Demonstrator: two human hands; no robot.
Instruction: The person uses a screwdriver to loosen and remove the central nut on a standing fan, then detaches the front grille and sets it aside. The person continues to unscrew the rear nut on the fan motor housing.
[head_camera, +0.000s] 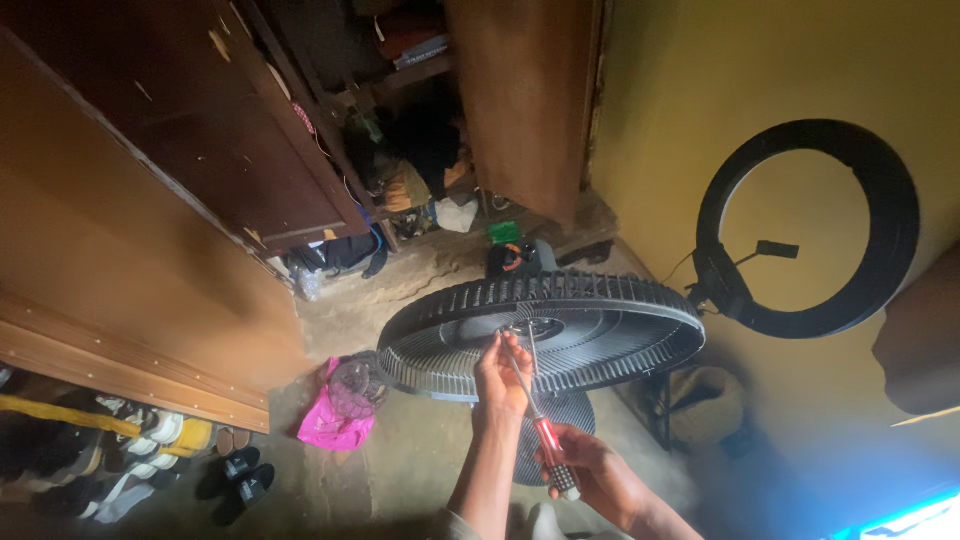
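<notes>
A black round fan guard (600, 335) lies tilted flat in front of me, its ribbed grille facing up. My left hand (500, 378) reaches up to the hub at the grille's centre (530, 328), fingers pinched around the metal shaft of a screwdriver (524, 372). My right hand (590, 465) grips the screwdriver's red and clear handle (552, 450) lower down. The tip points at the hub. The fan's round base (560, 420) shows partly beneath the guard.
An open wooden wardrobe (300, 150) with cluttered shelves stands at the back. A pink bag (335, 420) and a clear fan part (352, 385) lie on the floor. Shoes (150, 450) line the lower left. A black ring light (810, 230) stands by the yellow wall.
</notes>
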